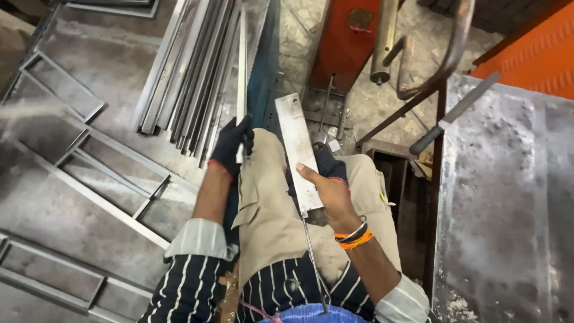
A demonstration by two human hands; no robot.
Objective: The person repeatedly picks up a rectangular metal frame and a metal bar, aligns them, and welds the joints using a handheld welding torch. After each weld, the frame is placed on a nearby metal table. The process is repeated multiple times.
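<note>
- We find the right hand (327, 192) bare and closed on the lower end of a flat steel plate (297, 146), thumb laid across its face; the plate stands tilted over the lap, its upper end pointing away from us.
- The left hand (232, 145), in a dark glove, is wrapped around a thin metal strip (242, 72) that runs up beside the stacked steel bars (191, 72) on the floor.
- We judge the bare palm at risk: any burr on the plate's edge cuts if the plate slides.
- The plate is gripped at one end only; a loosened thumb lets it tip towards the knee.
- The strip's far end is unguided and may snag the bars.
- A thin rod (312, 263) seems to hang below the plate; its attachment is unclear.
</note>
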